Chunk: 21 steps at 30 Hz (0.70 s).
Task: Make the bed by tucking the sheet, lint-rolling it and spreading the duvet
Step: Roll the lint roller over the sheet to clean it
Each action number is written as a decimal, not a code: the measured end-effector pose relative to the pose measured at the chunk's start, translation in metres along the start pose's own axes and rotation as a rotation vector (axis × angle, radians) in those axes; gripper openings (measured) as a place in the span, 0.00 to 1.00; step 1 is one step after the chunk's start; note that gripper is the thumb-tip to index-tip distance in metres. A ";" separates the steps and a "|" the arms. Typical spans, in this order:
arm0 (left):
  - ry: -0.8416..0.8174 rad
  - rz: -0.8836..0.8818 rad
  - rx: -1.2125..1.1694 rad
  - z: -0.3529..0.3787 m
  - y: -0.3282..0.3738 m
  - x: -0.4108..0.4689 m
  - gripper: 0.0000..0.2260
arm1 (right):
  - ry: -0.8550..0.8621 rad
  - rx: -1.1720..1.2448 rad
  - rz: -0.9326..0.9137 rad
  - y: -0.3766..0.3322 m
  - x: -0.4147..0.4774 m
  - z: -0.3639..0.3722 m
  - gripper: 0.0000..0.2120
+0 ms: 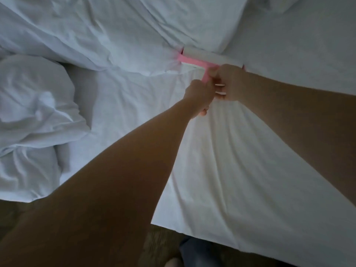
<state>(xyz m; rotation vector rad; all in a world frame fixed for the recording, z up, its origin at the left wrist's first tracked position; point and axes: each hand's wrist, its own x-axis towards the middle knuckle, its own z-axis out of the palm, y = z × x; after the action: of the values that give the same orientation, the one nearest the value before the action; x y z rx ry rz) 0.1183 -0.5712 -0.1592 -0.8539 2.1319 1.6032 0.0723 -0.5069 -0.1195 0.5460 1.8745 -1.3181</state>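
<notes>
The lint roller lies far out on the bed, its white roll flat on the sheet and its pink frame and handle pointing back toward the person. Both bare arms reach out to it. The left hand is curled round the near end of the pink handle. The right hand grips the same handle just beyond it, closer to the roll, with its fingers folded in and pale nails showing.

The duvet is heaped beyond and to the left of the roller. Its crumpled edge touches the roll's far side and left end, so the duvet blocks the way there. A further bunched mass of the same white bedding sits well to the left of the roller, nearer the person.

Nearer than the roller, the sheet runs in long creases to the bed's edge. To the roller's right the sheet lies smoother. Past the bed edge, well below the roller, there is dark floor and a dark trouser leg.
</notes>
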 end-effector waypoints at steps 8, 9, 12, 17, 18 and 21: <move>0.002 0.080 0.083 -0.007 -0.042 -0.018 0.23 | -0.099 0.127 0.055 0.037 0.001 0.010 0.07; -0.006 0.078 0.086 -0.011 -0.046 -0.026 0.22 | -0.101 0.118 0.063 0.041 -0.005 0.014 0.07; -0.026 0.062 0.104 -0.021 -0.066 -0.055 0.18 | -0.098 0.103 0.077 0.063 -0.027 0.031 0.07; -0.050 0.045 0.116 -0.042 -0.118 -0.120 0.19 | -0.113 0.130 0.109 0.118 -0.083 0.068 0.02; -0.058 0.040 0.114 -0.047 -0.131 -0.135 0.20 | -0.122 0.136 0.115 0.131 -0.096 0.077 0.03; -0.100 0.019 0.108 -0.065 -0.170 -0.183 0.23 | -0.162 0.133 0.127 0.170 -0.135 0.105 0.02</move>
<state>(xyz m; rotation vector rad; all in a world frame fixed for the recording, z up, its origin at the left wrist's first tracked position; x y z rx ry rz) 0.3723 -0.6163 -0.1567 -0.7069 2.1405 1.4916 0.3119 -0.5293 -0.1326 0.5982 1.6035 -1.3668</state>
